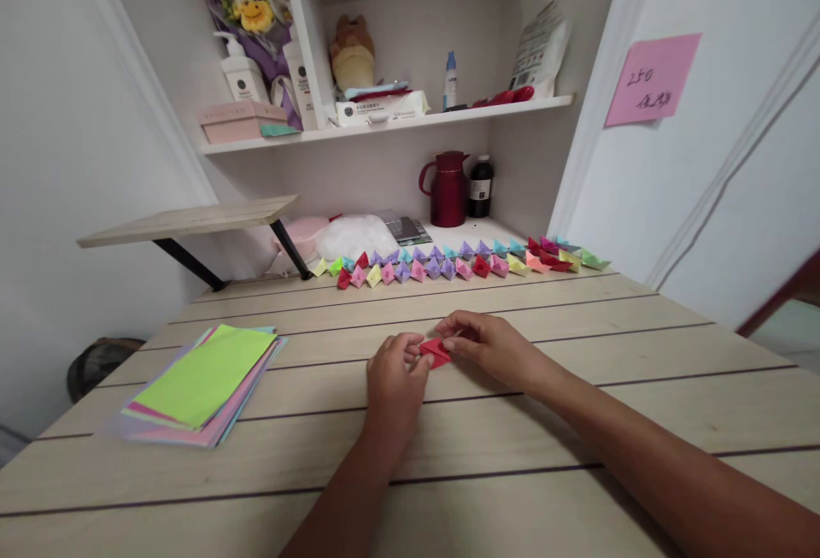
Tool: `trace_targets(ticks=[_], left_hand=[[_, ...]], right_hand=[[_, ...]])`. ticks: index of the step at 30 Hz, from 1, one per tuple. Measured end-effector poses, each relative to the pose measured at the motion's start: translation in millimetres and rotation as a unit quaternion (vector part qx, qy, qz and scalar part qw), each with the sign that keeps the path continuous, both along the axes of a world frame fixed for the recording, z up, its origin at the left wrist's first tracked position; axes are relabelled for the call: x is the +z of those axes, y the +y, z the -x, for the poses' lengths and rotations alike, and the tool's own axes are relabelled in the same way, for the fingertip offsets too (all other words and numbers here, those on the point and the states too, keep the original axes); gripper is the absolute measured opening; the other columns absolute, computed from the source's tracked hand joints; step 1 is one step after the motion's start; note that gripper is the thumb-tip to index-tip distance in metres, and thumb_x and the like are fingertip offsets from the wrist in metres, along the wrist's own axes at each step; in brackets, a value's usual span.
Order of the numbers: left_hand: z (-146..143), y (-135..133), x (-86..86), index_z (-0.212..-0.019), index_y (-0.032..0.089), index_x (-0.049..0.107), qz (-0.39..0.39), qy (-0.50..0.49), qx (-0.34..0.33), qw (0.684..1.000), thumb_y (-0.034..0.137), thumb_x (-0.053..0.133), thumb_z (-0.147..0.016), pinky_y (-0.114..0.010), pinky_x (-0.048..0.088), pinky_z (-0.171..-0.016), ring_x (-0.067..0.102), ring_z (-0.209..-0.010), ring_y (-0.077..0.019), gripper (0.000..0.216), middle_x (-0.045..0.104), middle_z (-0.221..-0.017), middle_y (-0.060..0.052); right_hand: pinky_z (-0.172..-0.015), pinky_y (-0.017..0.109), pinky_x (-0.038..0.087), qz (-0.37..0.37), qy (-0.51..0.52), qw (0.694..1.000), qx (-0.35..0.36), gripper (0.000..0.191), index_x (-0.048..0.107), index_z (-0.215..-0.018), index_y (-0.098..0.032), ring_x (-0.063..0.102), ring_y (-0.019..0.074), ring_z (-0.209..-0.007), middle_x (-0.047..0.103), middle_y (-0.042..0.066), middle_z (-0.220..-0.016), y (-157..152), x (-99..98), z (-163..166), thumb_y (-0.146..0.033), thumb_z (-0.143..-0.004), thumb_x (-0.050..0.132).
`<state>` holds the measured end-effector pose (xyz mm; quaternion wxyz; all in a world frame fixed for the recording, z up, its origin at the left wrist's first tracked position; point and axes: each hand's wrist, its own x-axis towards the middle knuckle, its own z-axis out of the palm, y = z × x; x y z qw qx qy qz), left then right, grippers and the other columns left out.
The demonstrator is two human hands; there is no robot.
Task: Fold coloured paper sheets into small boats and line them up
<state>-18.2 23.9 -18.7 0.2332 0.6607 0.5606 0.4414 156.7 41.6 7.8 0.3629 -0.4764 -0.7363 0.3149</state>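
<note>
A small folded piece of red paper [436, 353] is between my two hands, just above or on the tabletop; I cannot tell whether it touches the wood. My left hand [398, 374] pinches its left edge between thumb and curled fingers. On the other side, my right hand [480, 340] has thumb and fingertips closed on the right corner. Its creases form flat triangular flaps. Beyond the hands stand rows of little folded paper boats [448, 268] in many colours. To the left lies a stack of coloured paper sheets [208, 378], a yellow-green one on top.
The slatted wooden table [307, 464] spreads around my hands. A small raised shelf [192, 220] on black legs stands at the back left. Behind the boats are a dark red jug [448, 190] and a dark bottle [480, 188]. A pink note [653, 79] hangs at the right.
</note>
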Motion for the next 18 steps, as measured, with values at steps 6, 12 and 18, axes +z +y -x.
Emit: trace_targets(ticks=[6, 12, 18], left_hand=[[-1, -7, 4.3, -0.104, 0.022, 0.062, 0.02, 0.077, 0.0, 0.997, 0.016, 0.063, -0.074, -0.034, 0.044, -0.087, 0.06, -0.089, -0.0181, 0.031, 0.066, -0.092, -0.001], [-2, -12, 8.9, -0.109, 0.024, 0.059, 0.024, 0.174, 0.03, 0.984, 0.021, 0.061, -0.078, -0.037, 0.038, -0.088, 0.058, -0.1, -0.0224, 0.032, 0.066, -0.1, -0.003], [0, -14, 13.3, -0.107, 0.023, 0.059, 0.036, 0.193, 0.067, 0.978, 0.022, 0.054, -0.084, -0.037, 0.035, -0.087, 0.058, -0.102, -0.0222, 0.024, 0.067, -0.101, -0.003]], right_hand=[[-0.076, 0.033, 0.048, -0.015, -0.069, 0.998, 0.002, 0.029, 0.065, -0.105, -0.024, 0.064, 0.0199, -0.083, 0.069, 0.004, -0.101, 0, -7.2, 0, -0.027, -0.076, 0.064], [-0.079, 0.033, 0.048, -0.005, -0.104, 0.995, 0.01, 0.042, 0.062, -0.112, -0.022, 0.064, 0.021, -0.088, 0.067, 0.006, -0.107, -2, -6.4, 0, -0.022, -0.071, 0.068], [-0.078, 0.033, 0.047, 0.014, -0.071, 0.997, 0.004, 0.023, 0.065, -0.101, -0.022, 0.063, 0.02, -0.086, 0.069, 0.004, -0.097, 0, 2.3, -4, -0.034, -0.087, 0.051]])
